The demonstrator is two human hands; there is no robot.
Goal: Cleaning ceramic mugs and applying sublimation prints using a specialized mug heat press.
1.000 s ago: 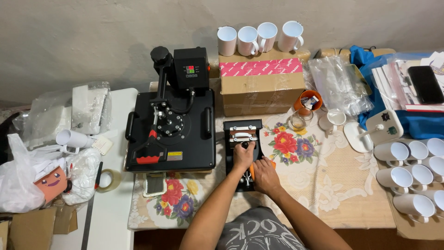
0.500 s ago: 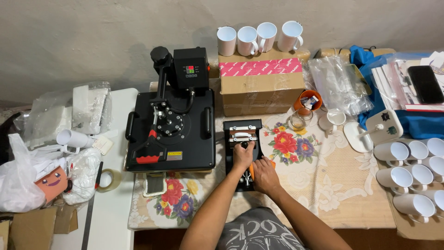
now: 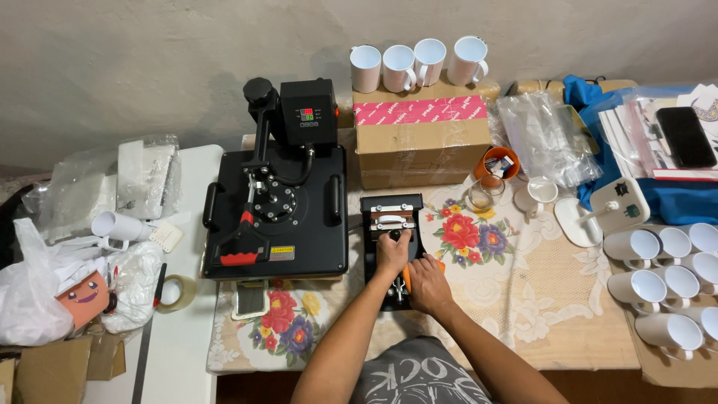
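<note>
on the cardboard box [image 3: 419,138] at the back i see four white mugs [image 3: 417,63] standing in a row, and more white mugs [image 3: 669,280] lying on their sides at the right edge. the orange cup [image 3: 496,162] holds small items i can't make out. my left hand [image 3: 393,251] is curled shut around a part of the small black mug press [image 3: 391,247] on the tabletop [image 3: 538,299], beside the large heat press [image 3: 277,202]. my right hand [image 3: 428,284] closes on its orange handle [image 3: 406,277].
</note>
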